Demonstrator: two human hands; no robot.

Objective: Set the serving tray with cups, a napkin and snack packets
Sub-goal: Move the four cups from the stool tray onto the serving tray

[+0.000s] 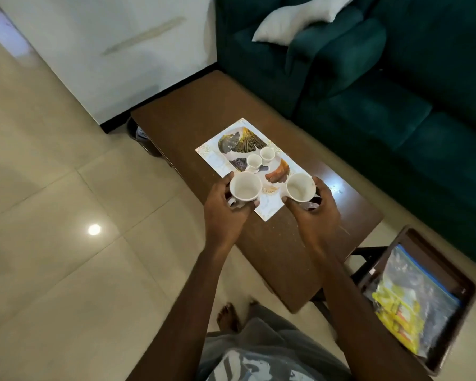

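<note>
A white rectangular serving tray (pixel 215 158) with shell and leaf prints lies on a brown wooden table (pixel 280 243). Two small white cups (pixel 260 159) stand upright near its middle. My left hand (pixel 226 213) is shut on a larger empty white cup (pixel 245 186), held above the tray's near left edge. My right hand (pixel 316 215) grips a second large white cup (pixel 300 187) over the tray's near right corner. Both held cups are upright with their mouths facing up. A clear zip bag with yellow snack packets (pixel 407 306) rests on a small brown stand at lower right.
A dark green sofa (pixel 382 92) with a white cushion (pixel 294 19) runs along the table's far side. A white wall unit (pixel 107 50) stands at the back left. Beige floor tiles (pixel 66 243) stretch to the left. My bare foot (pixel 227 316) is near the table's end.
</note>
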